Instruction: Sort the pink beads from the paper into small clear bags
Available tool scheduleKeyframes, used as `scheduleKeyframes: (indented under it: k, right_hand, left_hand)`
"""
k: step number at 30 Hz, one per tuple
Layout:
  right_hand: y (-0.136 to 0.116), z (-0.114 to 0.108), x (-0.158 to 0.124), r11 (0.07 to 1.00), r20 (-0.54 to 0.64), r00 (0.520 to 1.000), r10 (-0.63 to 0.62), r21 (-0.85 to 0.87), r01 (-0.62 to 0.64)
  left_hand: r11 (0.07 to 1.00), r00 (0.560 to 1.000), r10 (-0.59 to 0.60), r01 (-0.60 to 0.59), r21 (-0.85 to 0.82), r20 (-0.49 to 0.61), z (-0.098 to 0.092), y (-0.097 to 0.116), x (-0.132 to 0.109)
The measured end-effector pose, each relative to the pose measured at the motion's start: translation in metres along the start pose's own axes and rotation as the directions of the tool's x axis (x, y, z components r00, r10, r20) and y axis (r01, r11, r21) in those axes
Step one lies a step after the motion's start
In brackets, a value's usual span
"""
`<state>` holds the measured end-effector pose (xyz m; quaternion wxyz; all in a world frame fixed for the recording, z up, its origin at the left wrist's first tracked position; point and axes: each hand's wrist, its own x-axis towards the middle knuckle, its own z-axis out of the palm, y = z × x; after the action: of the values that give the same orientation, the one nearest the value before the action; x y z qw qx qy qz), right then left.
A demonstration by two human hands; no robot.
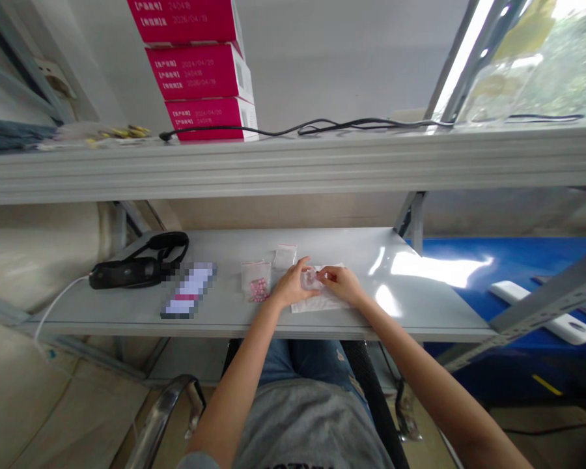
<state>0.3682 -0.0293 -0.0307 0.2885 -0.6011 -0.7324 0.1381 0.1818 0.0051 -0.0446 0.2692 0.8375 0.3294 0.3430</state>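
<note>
My left hand (pixel 292 285) and my right hand (pixel 340 282) meet over the white shelf table (pixel 224 312), both pinching a small clear plastic bag (pixel 311 280) held between them. Its contents are too small to make out. Under the hands lies a white sheet or flat bag (pixel 322 301). Just left of my left hand a clear bag with small pink pieces (pixel 256 284) lies flat, and an empty clear bag (pixel 285 256) lies behind it.
A black device with a strap (pixel 137 266) and a flat blurred object (pixel 189 289) lie at the table's left. Three stacked pink boxes (pixel 200 68) and a black cable (pixel 322 126) sit on the upper shelf. A blue surface (pixel 517 267) with a white device (pixel 542 311) is at right.
</note>
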Motion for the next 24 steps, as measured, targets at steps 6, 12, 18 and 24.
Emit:
scheduleKeyframes:
  k: [6, 12, 18, 24]
  right_hand:
    - [0.003, -0.004, 0.0, 0.998, -0.041, 0.998, 0.049, -0.043, -0.051]
    - [0.011, -0.008, 0.002, 0.965, -0.128, 0.975, 0.181, -0.168, -0.201]
    - [0.01, -0.006, 0.003, 0.945, -0.102, 0.971, 0.218, -0.225, -0.236]
    - [0.006, -0.01, 0.001, 0.953, -0.078, 0.981, 0.179, -0.235, -0.193]
  left_hand:
    - [0.999, 1.0, -0.022, 0.022, -0.023, 0.007, -0.001, 0.001, -0.001]
    - [0.999, 0.999, -0.039, 0.039, -0.009, 0.011, -0.001, 0.001, -0.001]
    - [1.0, 1.0, -0.017, 0.017, 0.005, 0.005, 0.0, 0.0, -0.001]
    - [1.0, 1.0, -0.017, 0.017, -0.001, -0.003, 0.001, -0.002, -0.001]
